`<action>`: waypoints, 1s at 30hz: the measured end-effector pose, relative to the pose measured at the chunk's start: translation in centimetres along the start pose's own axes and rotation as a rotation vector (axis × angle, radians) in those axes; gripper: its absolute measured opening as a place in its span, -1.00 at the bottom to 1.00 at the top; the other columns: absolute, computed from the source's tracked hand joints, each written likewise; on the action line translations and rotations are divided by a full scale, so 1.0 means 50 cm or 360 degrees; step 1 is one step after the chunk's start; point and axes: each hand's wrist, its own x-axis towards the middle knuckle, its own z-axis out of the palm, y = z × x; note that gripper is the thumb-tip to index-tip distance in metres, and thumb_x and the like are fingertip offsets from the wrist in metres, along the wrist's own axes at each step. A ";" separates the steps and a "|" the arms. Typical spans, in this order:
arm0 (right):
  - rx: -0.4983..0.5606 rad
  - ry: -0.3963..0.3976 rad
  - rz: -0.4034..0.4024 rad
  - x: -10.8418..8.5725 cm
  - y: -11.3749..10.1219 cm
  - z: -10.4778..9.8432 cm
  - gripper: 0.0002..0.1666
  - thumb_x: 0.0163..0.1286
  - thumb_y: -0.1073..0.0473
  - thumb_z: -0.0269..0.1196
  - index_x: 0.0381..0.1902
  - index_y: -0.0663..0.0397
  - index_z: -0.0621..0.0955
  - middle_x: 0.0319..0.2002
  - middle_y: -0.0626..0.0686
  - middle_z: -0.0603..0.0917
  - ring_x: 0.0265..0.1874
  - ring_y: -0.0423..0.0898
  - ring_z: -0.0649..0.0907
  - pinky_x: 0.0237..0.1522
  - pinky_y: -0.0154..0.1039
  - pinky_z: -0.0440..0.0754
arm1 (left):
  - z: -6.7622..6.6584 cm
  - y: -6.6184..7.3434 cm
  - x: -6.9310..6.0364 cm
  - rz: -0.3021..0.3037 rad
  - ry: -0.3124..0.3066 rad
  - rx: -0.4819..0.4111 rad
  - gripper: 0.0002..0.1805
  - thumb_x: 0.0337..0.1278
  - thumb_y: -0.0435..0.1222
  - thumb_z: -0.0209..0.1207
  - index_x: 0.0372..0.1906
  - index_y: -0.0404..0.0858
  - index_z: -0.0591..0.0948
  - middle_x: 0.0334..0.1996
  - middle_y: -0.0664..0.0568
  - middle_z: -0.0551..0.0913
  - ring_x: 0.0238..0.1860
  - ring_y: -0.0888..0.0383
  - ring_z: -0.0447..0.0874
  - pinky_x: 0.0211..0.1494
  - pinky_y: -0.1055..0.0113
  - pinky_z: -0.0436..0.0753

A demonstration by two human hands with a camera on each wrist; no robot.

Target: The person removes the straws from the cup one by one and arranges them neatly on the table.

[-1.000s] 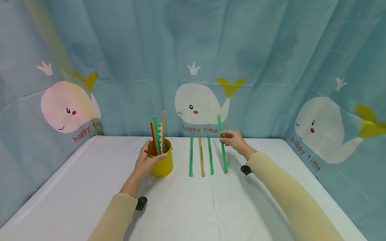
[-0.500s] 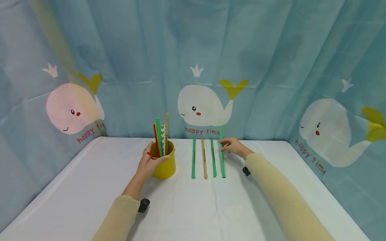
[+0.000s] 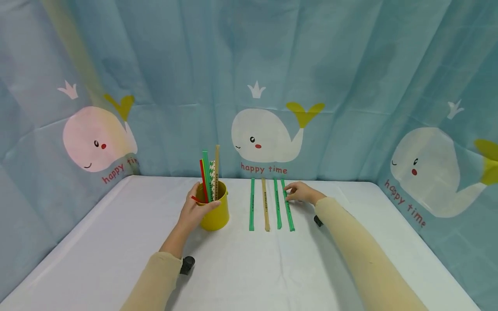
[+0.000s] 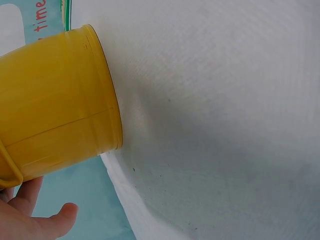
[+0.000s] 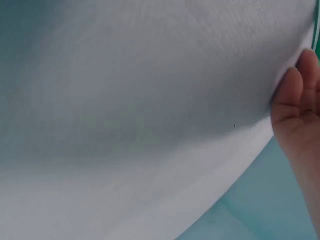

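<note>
My left hand (image 3: 191, 211) grips a yellow bucket (image 3: 215, 218) by its near left side, thumb across the rim. Several straws stand in it: red, green, patterned and a tan one (image 3: 217, 168). In the left wrist view the bucket (image 4: 55, 95) shows its side, with part of the hand (image 4: 35, 220) below. To the right, four wrapped straws lie in a row: green (image 3: 251, 207), tan (image 3: 266, 207), green (image 3: 278, 207) and a slanted green one (image 3: 289, 212). My right hand (image 3: 305, 193) has its fingertips at that last straw's right edge, not curled round it.
A white-covered table (image 3: 233, 268) spreads under everything. Behind and at both sides hangs a blue curtain (image 3: 342, 86) with whale prints. Small black devices sit under the left wrist (image 3: 187, 264) and the right wrist (image 3: 318, 220).
The rightmost green straw has come down from a raised position onto the table, and its upper end has swung left. My right hand has lowered with it and loosened. The left hand still grips the bucket.
</note>
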 end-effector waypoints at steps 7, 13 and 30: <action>-0.0166 -0.0225 0.0207 -0.026 -0.015 -0.012 -0.07 0.32 0.02 0.34 0.52 0.01 0.16 -0.22 0.14 0.50 -0.51 -0.12 0.40 -0.39 -0.27 0.43 | -0.002 0.001 0.000 -0.0069 -0.0006 0.0039 0.03 0.15 -0.10 0.33 0.54 -0.19 -0.06 0.43 -0.19 0.07 0.37 -0.14 0.15 0.41 -0.13 0.19; -0.0224 -0.0281 0.0227 -0.038 -0.026 -0.003 -0.04 0.33 -0.03 0.32 0.54 -0.06 0.11 -0.44 0.02 0.40 -0.63 -0.18 0.31 -0.41 -0.28 0.38 | -0.005 0.007 -0.003 -0.0084 -0.0019 0.0058 0.04 0.17 -0.09 0.31 0.55 -0.20 -0.11 0.46 -0.22 0.02 0.39 -0.17 0.12 0.42 -0.16 0.14; -0.0239 -0.0237 0.0287 -0.016 -0.014 0.002 -0.05 0.29 0.00 0.36 0.52 -0.06 0.17 -0.30 0.04 0.48 -0.65 -0.18 0.29 -0.51 -0.35 0.35 | -0.004 0.000 0.002 -0.0067 -0.0029 0.0050 0.07 0.16 -0.08 0.31 0.55 -0.23 -0.14 0.46 -0.23 0.02 0.40 -0.17 0.11 0.42 -0.15 0.14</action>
